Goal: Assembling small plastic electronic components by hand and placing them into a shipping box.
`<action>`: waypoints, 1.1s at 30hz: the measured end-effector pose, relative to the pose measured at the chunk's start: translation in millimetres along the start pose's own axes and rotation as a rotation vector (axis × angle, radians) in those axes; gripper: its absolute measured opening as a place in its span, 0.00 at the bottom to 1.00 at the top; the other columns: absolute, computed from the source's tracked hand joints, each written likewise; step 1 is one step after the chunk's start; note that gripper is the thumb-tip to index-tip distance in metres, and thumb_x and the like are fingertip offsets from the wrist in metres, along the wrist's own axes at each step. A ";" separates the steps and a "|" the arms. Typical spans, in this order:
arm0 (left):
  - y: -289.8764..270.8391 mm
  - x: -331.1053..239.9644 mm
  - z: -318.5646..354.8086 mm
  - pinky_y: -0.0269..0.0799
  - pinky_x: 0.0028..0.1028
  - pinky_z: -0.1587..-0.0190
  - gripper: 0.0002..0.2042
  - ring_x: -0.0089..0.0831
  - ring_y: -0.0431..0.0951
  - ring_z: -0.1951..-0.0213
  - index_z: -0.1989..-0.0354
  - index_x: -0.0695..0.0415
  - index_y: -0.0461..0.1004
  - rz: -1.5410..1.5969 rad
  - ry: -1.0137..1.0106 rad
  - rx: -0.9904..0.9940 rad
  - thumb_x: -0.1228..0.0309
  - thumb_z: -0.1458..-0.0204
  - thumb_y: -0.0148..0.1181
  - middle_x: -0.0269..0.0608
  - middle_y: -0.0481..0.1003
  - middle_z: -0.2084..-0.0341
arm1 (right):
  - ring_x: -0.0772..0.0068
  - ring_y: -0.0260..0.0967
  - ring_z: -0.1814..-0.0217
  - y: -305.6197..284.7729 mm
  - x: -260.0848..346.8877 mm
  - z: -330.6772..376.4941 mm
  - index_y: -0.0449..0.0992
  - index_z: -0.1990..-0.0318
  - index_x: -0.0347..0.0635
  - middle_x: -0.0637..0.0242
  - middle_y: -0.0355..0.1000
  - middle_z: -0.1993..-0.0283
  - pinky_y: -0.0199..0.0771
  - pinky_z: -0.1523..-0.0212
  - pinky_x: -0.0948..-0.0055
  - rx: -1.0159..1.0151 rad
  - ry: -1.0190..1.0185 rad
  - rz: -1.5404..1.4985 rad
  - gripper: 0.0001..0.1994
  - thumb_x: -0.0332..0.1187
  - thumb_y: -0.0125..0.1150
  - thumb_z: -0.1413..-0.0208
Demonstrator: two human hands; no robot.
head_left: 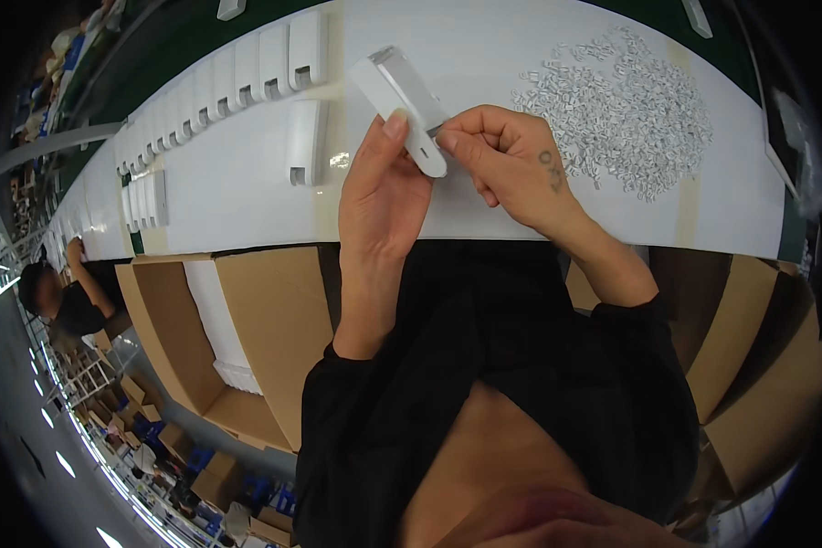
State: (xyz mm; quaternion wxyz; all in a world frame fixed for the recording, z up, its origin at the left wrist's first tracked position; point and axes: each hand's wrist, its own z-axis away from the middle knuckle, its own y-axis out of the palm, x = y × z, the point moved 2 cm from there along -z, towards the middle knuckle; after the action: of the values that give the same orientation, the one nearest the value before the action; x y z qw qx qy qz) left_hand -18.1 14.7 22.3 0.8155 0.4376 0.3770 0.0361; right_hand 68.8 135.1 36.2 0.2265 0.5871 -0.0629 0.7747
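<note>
Over the white tabletop, my left hand (384,196) is closed around a long white plastic housing (402,91), tilted with its far end to the left. Its thumb presses on the near part, where a rounded tab with a small slot sticks out. My right hand (511,164) is closed in a pinch against the right edge of the housing; whatever sits between the fingertips is too small or hidden to make out. To the right spreads a pile of small clear plastic pieces (626,114). One similar white housing (307,142) stands to the left of my left hand.
A long row of white housings (219,87) runs along the left, with a shorter group (144,201) nearer. Open cardboard boxes (274,333) stand below the table edge at left and right. Further left, a co-worker (73,297) reaches to the table.
</note>
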 end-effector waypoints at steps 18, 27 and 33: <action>-9.7 10.2 -3.1 0.66 0.20 0.57 0.14 0.23 0.70 0.66 0.51 0.67 0.74 -0.148 0.003 -0.067 0.70 0.41 0.61 0.38 0.74 0.67 | 0.83 0.63 0.84 -16.9 -9.9 -5.5 0.79 0.64 0.34 0.70 0.69 0.82 0.62 0.80 0.86 0.174 -0.273 0.253 0.05 0.27 0.61 0.40; -13.5 9.1 -3.3 0.67 0.21 0.57 0.16 0.23 0.71 0.65 0.49 0.67 0.75 -0.160 0.004 -0.006 0.70 0.41 0.62 0.39 0.76 0.65 | 0.82 0.62 0.86 -15.7 -15.3 -2.4 0.80 0.66 0.34 0.72 0.67 0.83 0.62 0.82 0.85 0.091 -0.127 0.089 0.05 0.28 0.62 0.41; -10.5 10.8 -0.7 0.67 0.21 0.56 0.17 0.24 0.72 0.64 0.47 0.66 0.74 -0.178 -0.008 0.018 0.71 0.42 0.63 0.39 0.76 0.65 | 0.84 0.60 0.88 -14.7 -19.2 1.5 0.80 0.65 0.33 0.72 0.67 0.84 0.60 0.84 0.86 0.133 -0.077 -0.102 0.05 0.26 0.62 0.40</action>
State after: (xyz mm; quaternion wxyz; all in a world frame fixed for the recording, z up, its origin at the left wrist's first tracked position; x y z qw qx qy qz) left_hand -13.7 12.9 7.9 0.8129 0.4099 0.4116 -0.0418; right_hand 80.4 142.3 16.1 0.2237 0.6328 0.0100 0.7413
